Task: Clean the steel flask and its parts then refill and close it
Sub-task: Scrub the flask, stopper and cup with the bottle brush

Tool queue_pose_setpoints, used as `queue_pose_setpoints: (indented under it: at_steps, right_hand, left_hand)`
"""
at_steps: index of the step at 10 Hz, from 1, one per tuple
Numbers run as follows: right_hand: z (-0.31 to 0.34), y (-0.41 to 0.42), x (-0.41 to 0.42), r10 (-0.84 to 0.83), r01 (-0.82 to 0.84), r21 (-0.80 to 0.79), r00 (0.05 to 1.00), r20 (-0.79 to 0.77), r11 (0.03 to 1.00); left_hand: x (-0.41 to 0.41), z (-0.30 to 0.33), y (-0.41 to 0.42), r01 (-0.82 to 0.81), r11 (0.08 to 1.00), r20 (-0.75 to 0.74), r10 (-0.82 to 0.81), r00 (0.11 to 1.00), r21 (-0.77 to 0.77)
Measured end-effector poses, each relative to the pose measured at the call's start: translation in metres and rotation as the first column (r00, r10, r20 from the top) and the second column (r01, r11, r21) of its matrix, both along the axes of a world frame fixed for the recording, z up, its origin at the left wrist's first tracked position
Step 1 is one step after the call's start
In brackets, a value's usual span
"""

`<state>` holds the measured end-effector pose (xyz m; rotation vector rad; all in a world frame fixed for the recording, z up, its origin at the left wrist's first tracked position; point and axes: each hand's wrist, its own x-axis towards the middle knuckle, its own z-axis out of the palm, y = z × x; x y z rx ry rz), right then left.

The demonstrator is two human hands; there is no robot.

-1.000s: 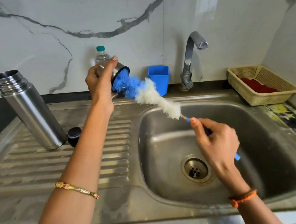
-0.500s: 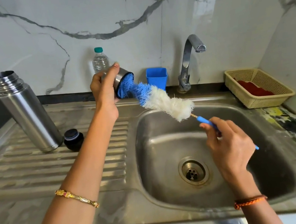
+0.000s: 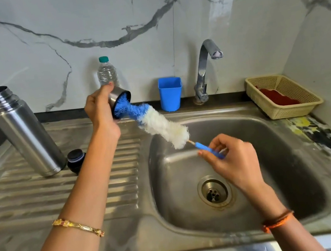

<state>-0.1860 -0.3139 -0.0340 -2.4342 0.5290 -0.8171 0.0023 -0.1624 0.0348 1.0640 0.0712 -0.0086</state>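
My left hand point(image 3: 101, 111) is curled round the steel cup lid point(image 3: 120, 99) of the flask, holding it on its side above the draining board, mouth facing right and slightly toward me. My right hand point(image 3: 234, 161) pinches the blue handle of the bottle brush point(image 3: 158, 124) between thumb and fingertips, above the sink basin point(image 3: 283, 150). Key relation: the brush's long axis runs from my right hand up and to the left, straight into the lid's mouth, so the lid lies up-left of the right hand, along the line of the handle. The blue bristle tip is inside the lid, splayed against its inner wall; the white section is outside. Judgement: scrubbing goes by twisting or sliding along this axis, and the lid's mouth must stay square to it (tilt it and the bristles would likely slip out past the rim). The flask body point(image 3: 25, 134) stands open on the draining board, well left of the lid, with the black stopper point(image 3: 76, 160) just beside its base. Both look untouched; the left hand is nearer them.
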Motion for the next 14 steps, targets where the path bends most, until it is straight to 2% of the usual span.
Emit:
queue_pose_setpoints:
  at_steps: [1,2,3,4,5,6,7,8,9,10,11,12,13,14]
  right_hand:
    - [-0.011,0.0,0.003,-0.084,0.14,-0.324,0.98,0.18,0.936]
    - [-0.01,0.009,0.003,-0.01,0.012,-0.022,0.995,0.103,1.0]
    - [0.013,0.011,0.002,0.34,-0.028,0.92,0.933,-0.116,0.391]
    - [0.014,0.007,0.0,0.349,-0.034,0.918,0.93,-0.115,0.395]
    - [0.007,0.008,-0.002,0.079,-0.065,0.256,0.996,-0.043,0.964]
    - [-0.002,0.003,-0.003,-0.163,0.222,-0.325,0.966,0.199,0.919]
    - [0.007,0.008,-0.002,-0.07,0.072,0.234,0.997,-0.016,0.969]
    - [0.018,0.013,-0.003,0.392,0.07,0.965,0.904,-0.169,0.254]
    - [0.02,0.014,-0.003,0.368,0.026,0.943,0.917,-0.154,0.331]
    - [0.018,0.012,-0.006,0.183,-0.144,0.589,0.983,-0.008,0.795]
    - [0.009,0.007,-0.005,-0.205,0.223,-0.186,0.973,0.11,0.957]
    - [0.011,0.014,0.001,-0.072,0.085,0.351,0.996,-0.048,0.932]
    - [0.017,0.018,0.002,0.433,0.075,0.996,0.897,-0.09,0.052]
    - [0.012,0.02,0.003,0.407,0.043,0.996,0.911,-0.071,0.077]
  left_hand:
    - [0.002,0.005,0.001,-0.022,1.0,0.02,0.022,1.0,-0.008]
    - [0.001,0.005,0.002,-0.024,0.999,0.046,0.026,0.999,-0.029]
    - [0.002,0.005,0.004,0.013,0.996,0.059,-0.008,0.998,-0.086]
    - [0.001,0.008,0.004,0.03,0.999,0.073,-0.027,0.997,-0.044]
    - [0.005,0.008,0.004,0.018,1.0,-0.002,-0.018,1.0,-0.005]
    - [0.003,0.005,0.001,0.07,0.997,-0.051,-0.069,0.996,0.021]
    - [0.002,0.006,0.0,0.088,0.996,0.003,-0.088,0.996,-0.019]
    - [0.003,0.01,-0.001,0.207,0.965,0.103,-0.193,0.976,-0.158]
    - [0.002,0.016,-0.006,0.202,0.968,0.162,-0.177,0.971,-0.149]
    - [0.001,0.021,-0.006,0.11,0.989,0.131,-0.096,0.987,-0.098]
    - [0.001,0.017,-0.009,0.105,0.993,0.079,-0.1,0.992,-0.056]
    - [0.0,0.017,-0.011,0.16,0.979,0.09,-0.15,0.985,-0.123]
    - [0.003,0.022,-0.01,0.317,0.905,0.241,-0.253,0.937,-0.283]
    - [0.004,0.026,-0.009,0.296,0.938,0.283,-0.239,0.929,-0.18]
